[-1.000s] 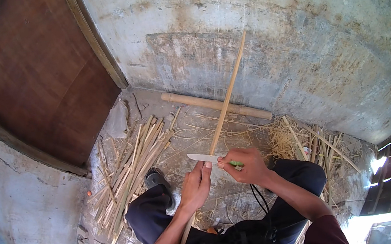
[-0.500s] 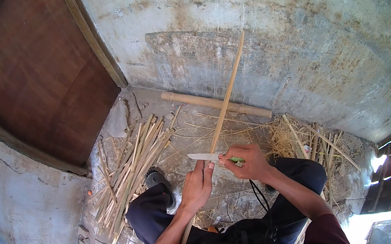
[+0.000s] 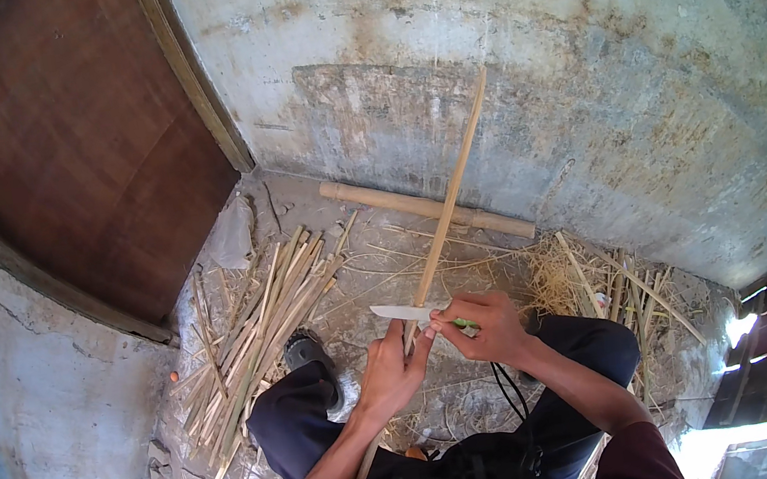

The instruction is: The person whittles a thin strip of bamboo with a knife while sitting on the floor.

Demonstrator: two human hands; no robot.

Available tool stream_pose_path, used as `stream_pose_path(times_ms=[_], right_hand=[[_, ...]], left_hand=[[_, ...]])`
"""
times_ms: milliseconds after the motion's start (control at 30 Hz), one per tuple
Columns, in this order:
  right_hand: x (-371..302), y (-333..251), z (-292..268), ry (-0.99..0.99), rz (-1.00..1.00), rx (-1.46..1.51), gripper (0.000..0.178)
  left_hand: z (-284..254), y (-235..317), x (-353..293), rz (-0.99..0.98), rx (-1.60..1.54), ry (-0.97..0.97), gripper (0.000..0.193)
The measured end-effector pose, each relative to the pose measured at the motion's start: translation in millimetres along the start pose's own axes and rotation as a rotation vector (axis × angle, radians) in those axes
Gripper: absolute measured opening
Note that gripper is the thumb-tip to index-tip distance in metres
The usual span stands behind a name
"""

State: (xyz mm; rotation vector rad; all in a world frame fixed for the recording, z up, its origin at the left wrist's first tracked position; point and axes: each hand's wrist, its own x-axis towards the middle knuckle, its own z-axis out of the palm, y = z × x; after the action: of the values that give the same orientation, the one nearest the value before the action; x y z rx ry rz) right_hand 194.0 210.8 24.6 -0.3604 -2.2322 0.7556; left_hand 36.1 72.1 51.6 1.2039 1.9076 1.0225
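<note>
A long, pale bamboo strip (image 3: 451, 192) slants from my lap up toward the wall. My left hand (image 3: 391, 369) is closed around it, and its lower end shows beneath my left forearm. My right hand (image 3: 488, 325) grips a knife (image 3: 402, 313) by its green handle. The blade points left and lies across the strip just beyond my left fingers. My left thumb reaches close to the knife near its handle; whether it presses on it I cannot tell.
A pile of split bamboo strips (image 3: 256, 348) lies on the floor at left. A thick bamboo pole (image 3: 424, 209) rests along the wall's foot. Shavings (image 3: 558, 278) and more strips are heaped at right. A brown door (image 3: 80, 136) stands at far left, with a plastic bag (image 3: 231, 234) near it.
The knife and my right hand have shifted very slightly toward me along the strip. My left thumb has moved a little to the right, nearer the handle.
</note>
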Motion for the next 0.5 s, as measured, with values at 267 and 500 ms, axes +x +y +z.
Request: stream_pose_path(times_ms=[267,500], right_hand=[[1,-6,3,-0.02,0.008,0.004,0.006],[7,-3,4,0.006,0.028,0.005,0.006]], left_hand=[[11,-21,1,0.129,0.0,0.063,0.027],[16,-38,5,0.138,0.055,0.116,0.022]])
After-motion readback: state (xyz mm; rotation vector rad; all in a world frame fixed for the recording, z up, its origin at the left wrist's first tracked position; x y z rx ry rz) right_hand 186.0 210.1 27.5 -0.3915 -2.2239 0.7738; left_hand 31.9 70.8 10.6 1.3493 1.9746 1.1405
